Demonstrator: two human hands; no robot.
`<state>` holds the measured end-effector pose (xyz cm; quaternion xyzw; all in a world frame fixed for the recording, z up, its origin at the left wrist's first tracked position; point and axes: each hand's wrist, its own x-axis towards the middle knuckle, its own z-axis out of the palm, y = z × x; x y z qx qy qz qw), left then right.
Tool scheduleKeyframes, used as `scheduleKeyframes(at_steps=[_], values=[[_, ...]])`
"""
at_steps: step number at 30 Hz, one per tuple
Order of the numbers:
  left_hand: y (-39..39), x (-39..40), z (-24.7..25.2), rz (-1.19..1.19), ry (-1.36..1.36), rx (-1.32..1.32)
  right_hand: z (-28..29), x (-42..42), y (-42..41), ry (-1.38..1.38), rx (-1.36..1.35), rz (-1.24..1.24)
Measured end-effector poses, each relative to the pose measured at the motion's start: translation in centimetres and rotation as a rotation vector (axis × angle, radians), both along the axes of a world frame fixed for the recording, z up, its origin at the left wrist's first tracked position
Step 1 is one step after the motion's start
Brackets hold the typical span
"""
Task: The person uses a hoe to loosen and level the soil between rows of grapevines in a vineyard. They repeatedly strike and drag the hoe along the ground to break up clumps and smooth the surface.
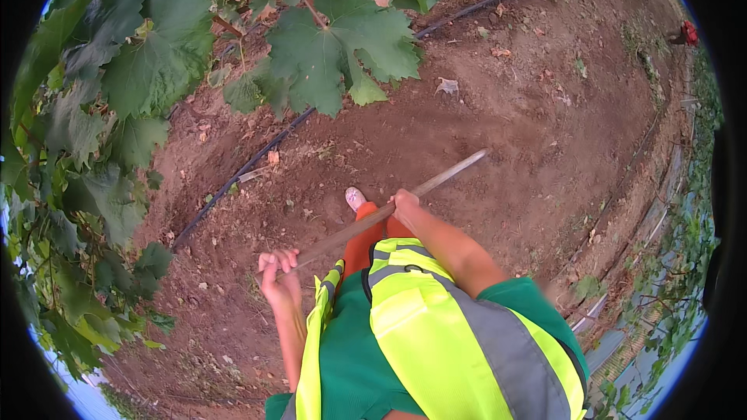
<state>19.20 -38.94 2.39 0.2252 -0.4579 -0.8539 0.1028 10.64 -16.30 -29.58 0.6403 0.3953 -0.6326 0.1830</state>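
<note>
A long wooden pole [350, 232] slants across my body, from the lower left up to the right. My left hand [281, 274] is around its lower left part, with the thumb and fingers on the wood. Further along, near the middle, my right hand [404, 205] grips it in front of my thighs. The pole's upper right end reaches over the bare brown soil [525, 198]; whether a tool head is fixed to either end cannot be told. One patterned shoe [353, 198] shows on the soil beyond the pole.
Broad grapevine leaves [344, 46] hang close at the upper left. A black irrigation hose [245, 169] crosses the soil behind them. Dry leaves [447, 86] are scattered about. More vines [665, 303] line the right edge, and something red [689, 33] stands far off at the upper right.
</note>
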Motion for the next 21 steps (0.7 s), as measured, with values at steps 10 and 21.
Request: scheduleKeyframes(at_steps=[10,21], values=[[-3.6,0.0,5.1,0.038,0.12,-0.132,6.0,-0.7,-6.3,-0.046,-0.223,-0.076],[-13.8,6.3,17.8,0.185,0.411,-0.549,17.9,3.7,-21.3,-0.037,-0.874,0.022]])
